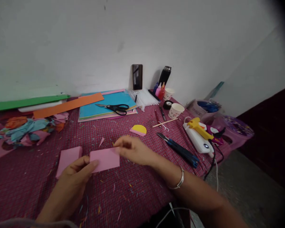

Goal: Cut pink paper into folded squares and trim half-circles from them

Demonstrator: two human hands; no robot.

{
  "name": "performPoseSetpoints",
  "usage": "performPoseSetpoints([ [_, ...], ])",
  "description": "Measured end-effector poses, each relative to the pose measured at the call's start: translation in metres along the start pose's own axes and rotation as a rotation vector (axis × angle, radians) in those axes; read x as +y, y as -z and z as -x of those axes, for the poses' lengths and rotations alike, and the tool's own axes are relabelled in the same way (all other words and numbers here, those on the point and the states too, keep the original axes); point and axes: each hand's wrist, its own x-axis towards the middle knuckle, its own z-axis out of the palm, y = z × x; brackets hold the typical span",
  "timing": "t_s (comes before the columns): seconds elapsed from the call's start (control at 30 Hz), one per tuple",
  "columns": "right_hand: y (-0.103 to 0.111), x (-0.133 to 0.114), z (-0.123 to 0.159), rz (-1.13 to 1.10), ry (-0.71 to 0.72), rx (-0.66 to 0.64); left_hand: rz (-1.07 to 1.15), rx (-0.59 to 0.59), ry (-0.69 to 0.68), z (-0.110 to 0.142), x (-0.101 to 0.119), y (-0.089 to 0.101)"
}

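A pink rectangle of paper (105, 159) is held up between my two hands, just over the checked tablecloth (133, 196). My left hand (73, 177) grips its left edge, thumb on top. At its upper right corner, my right hand (133, 150) pinches the paper between thumb and fingers. Beside my left hand lies a stack of pink paper pieces (68, 158), partly covered by that hand. Beyond the held paper are a small pink triangle scrap (101, 142) and a yellow and pink half-round paper piece (139, 129).
Black scissors (116, 108) rest on blue sheets (90, 109). Crumpled paper scraps (28, 129) and an orange strip (68, 105) lie left. Rightward are a blue cutter (180, 150), paper cups (176, 110), a yellow glue gun (199, 128) on a white power strip (196, 139), and pink baskets (232, 133).
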Motion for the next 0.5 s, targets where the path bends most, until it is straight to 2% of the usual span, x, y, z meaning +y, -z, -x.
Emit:
performPoseSetpoints([
  [0.07,0.026,-0.001,-0.006,0.295,0.068,0.25,-0.019,0.028,-0.026,0.0,0.0,0.001],
  [0.1,0.04,0.0,-0.01,0.494,0.07,0.326,-0.03,0.043,-0.044,-0.001,-0.001,0.001],
  [0.17,0.063,0.006,-0.015,0.854,0.033,0.318,-0.054,0.062,-0.078,-0.001,-0.001,0.002],
  [0.23,0.078,0.016,-0.018,1.062,-0.04,0.229,-0.084,0.074,-0.094,-0.001,0.0,0.001],
  [0.3,0.082,0.024,-0.019,1.173,-0.082,0.165,-0.104,0.089,-0.08,0.0,0.001,0.001],
  [0.4,0.077,0.032,-0.018,1.239,-0.081,0.152,-0.118,0.133,-0.033,0.0,0.002,0.001],
  [0.5,0.074,0.037,-0.018,1.1,-0.092,0.237,-0.127,0.16,0.015,0.0,0.003,-0.001],
])
